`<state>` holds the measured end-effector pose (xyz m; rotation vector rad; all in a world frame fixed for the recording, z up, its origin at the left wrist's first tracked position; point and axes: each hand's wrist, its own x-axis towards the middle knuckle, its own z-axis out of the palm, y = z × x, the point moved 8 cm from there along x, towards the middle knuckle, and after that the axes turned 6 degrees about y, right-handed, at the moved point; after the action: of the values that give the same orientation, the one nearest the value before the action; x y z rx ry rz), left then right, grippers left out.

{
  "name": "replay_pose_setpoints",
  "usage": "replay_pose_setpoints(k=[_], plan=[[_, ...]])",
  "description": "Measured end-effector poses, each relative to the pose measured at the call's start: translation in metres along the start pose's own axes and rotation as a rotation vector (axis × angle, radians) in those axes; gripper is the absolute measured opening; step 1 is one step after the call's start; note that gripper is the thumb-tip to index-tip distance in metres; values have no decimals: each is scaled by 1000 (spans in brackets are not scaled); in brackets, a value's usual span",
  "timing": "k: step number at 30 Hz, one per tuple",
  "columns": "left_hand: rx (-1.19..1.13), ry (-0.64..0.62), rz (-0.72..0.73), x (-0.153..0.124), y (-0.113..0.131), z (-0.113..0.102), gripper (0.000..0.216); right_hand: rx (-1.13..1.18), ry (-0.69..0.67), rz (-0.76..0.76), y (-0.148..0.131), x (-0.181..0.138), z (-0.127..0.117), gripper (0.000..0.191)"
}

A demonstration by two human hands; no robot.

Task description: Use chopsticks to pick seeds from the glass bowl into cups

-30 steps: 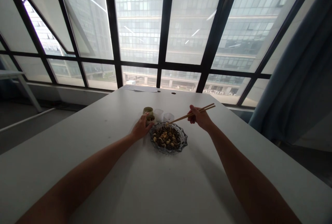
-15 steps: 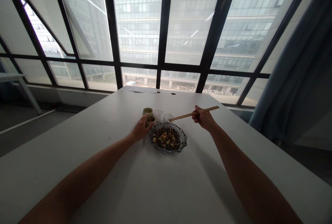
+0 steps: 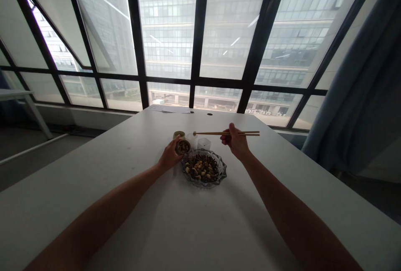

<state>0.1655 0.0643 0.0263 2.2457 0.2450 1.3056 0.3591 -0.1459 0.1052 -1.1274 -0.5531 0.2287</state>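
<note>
A glass dish (image 3: 222, 172) of mixed nuts and dark seeds sits on the white table (image 3: 175, 221). My right hand (image 3: 233, 142) is closed on a pair of wooden chopsticks (image 3: 216, 133), held level above the dish with the tips pointing left over the small cups. My left hand (image 3: 171, 156) is wrapped round a small green cup (image 3: 183, 147), tilted toward me just left of the dish. A second green cup (image 3: 178, 134) stands behind it. Two small clear cups (image 3: 203, 142) stand behind the dish.
A sheet of paper (image 3: 171, 108) lies at the table's far edge by the large window. A blue curtain (image 3: 360, 95) hangs at the right. Another table's leg (image 3: 34, 114) shows at far left.
My right hand has lifted the chopsticks out of the dish and swung their tips left toward the cups. My left hand has picked up and tilted the small green cup.
</note>
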Motion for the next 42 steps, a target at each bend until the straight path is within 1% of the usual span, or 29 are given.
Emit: replay_pose_setpoints(k=[3,5,7,8,12,15,17,22,25,28,31,34,38,42], plan=[[-5,13,12,0,1,-1,83,-120,-143,-89,4,-21,28,62],[-6,13,12,1,1,-1,83,-197,-243,-118,9,-33,44,61],[-3,12,5,1,1,-1,82,-239,-304,-125,13,-40,52,60],[-2,12,0,1,1,-1,82,-249,-311,-129,13,-42,54,60],[-15,17,-34,1,-2,0,80,-245,-239,-166,-2,-37,46,63],[-34,22,-78,1,-6,0,80,-275,-215,-150,-15,-31,37,67],[-41,31,-104,2,-10,0,81,-337,-266,-111,-20,-31,35,69],[-17,58,-164,1,-19,-3,83,-507,-536,31,-16,-43,41,67],[-25,50,-196,1,-23,-2,84,-567,-616,82,-12,-48,42,67],[-23,50,-211,0,-24,-2,84,-594,-632,92,-13,-46,38,67],[-14,43,-240,0,-25,-2,82,-622,-619,46,-20,-41,32,65],[17,28,-283,0,-27,-2,78,-672,-634,10,-26,-40,29,63],[64,0,-305,-1,-27,-2,73,-721,-679,-6,-26,-42,30,61],[69,-6,-294,-1,-27,-1,71,-753,-712,1,-24,-46,33,53]])
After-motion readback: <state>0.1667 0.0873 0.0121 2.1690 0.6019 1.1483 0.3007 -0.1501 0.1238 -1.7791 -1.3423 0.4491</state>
